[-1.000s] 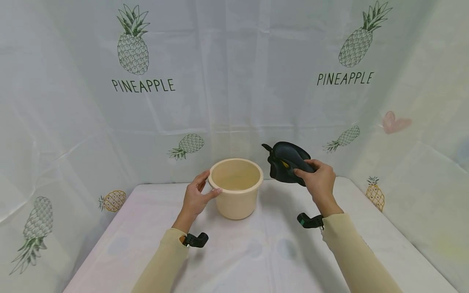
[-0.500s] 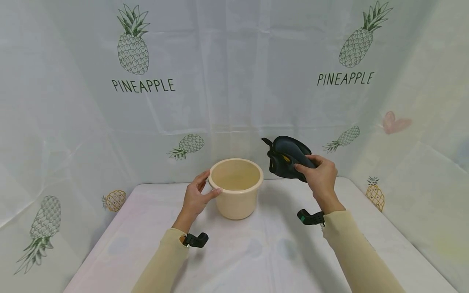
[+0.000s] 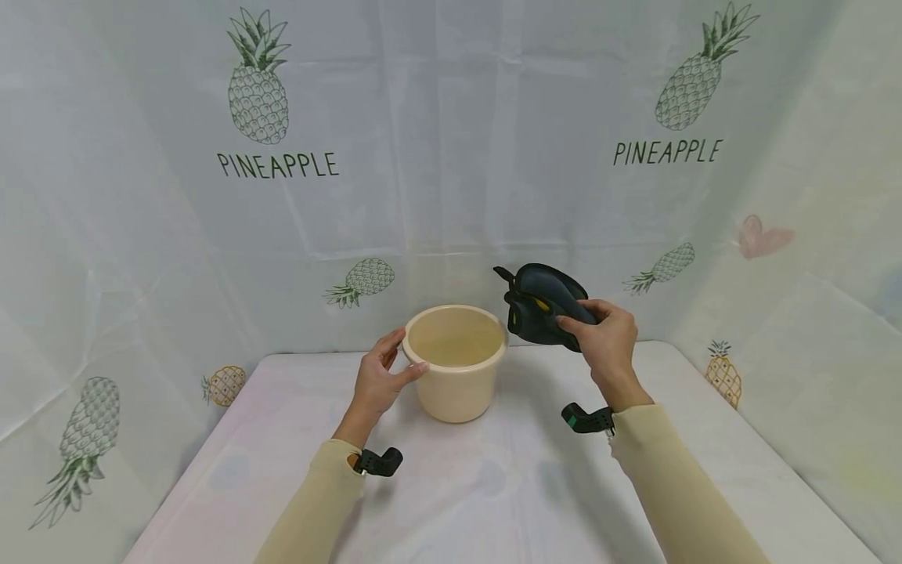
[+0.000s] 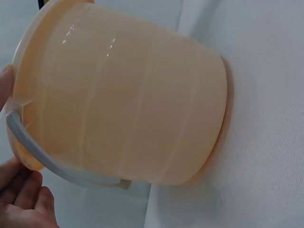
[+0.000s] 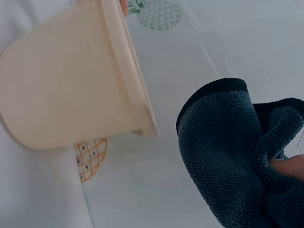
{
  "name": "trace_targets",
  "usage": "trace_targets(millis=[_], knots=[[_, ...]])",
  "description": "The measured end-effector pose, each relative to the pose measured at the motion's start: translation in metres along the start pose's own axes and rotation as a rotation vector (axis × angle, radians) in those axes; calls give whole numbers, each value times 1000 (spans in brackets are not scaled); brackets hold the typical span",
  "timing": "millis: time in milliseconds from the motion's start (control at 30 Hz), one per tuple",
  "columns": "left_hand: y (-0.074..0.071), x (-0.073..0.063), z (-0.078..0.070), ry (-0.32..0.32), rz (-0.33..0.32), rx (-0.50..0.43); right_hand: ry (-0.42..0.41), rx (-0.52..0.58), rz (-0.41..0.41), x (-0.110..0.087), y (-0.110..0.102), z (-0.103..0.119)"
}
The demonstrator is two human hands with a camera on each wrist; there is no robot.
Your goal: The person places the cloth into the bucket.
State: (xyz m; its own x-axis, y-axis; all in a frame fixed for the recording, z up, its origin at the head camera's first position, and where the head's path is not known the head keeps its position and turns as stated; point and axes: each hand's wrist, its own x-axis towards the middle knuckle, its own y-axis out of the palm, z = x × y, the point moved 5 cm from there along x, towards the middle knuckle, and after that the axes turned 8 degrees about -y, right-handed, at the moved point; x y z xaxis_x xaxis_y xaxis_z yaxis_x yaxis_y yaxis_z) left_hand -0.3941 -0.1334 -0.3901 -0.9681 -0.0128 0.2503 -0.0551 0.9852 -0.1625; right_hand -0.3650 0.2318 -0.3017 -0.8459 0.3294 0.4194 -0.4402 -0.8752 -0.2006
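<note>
1. Left hand (image 3: 380, 382): at the bucket's nine o'clock, thumb on the near side of the rim, fingers bent round the far side; it grips the rim.
2. Bucket (image 3: 456, 395): upright on the table (image 3: 451, 501), mouth up. The left wrist view shows its handle (image 4: 47, 162) hanging down the side. Whether anything lies inside is hard to tell.
3. Cloth (image 3: 553, 298): dark, bunched, raised above the table at the bucket's two o'clock, near the rim but apart from it in the right wrist view.
4. Right hand (image 3: 611, 337): at the cloth's four o'clock, pinching it between thumb and fingers.
5. Step in hand, as I judge it: the cloth is held up while the bucket is steadied. Bringing it over the mouth would call for a shift towards nine o'clock, clear of the rim, with the left grip kept firm.
</note>
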Motion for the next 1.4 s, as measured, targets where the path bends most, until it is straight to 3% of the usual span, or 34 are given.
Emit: trace_targets(millis=[467, 833, 1167, 1300, 1400], knots=[[1, -1, -2, -10, 1, -27, 15, 83, 49, -9, 45, 16], [1, -3, -3, -20, -21, 6, 21, 162, 110, -18, 83, 24], [2, -6, -3, -28, -30, 15, 8, 191, 121, -24, 103, 29], [1, -5, -1, 1, -16, 2, -3, 203, 124, -25, 108, 30], [1, -8, -8, 7, -13, -13, -18, 213, 124, -25, 111, 33]])
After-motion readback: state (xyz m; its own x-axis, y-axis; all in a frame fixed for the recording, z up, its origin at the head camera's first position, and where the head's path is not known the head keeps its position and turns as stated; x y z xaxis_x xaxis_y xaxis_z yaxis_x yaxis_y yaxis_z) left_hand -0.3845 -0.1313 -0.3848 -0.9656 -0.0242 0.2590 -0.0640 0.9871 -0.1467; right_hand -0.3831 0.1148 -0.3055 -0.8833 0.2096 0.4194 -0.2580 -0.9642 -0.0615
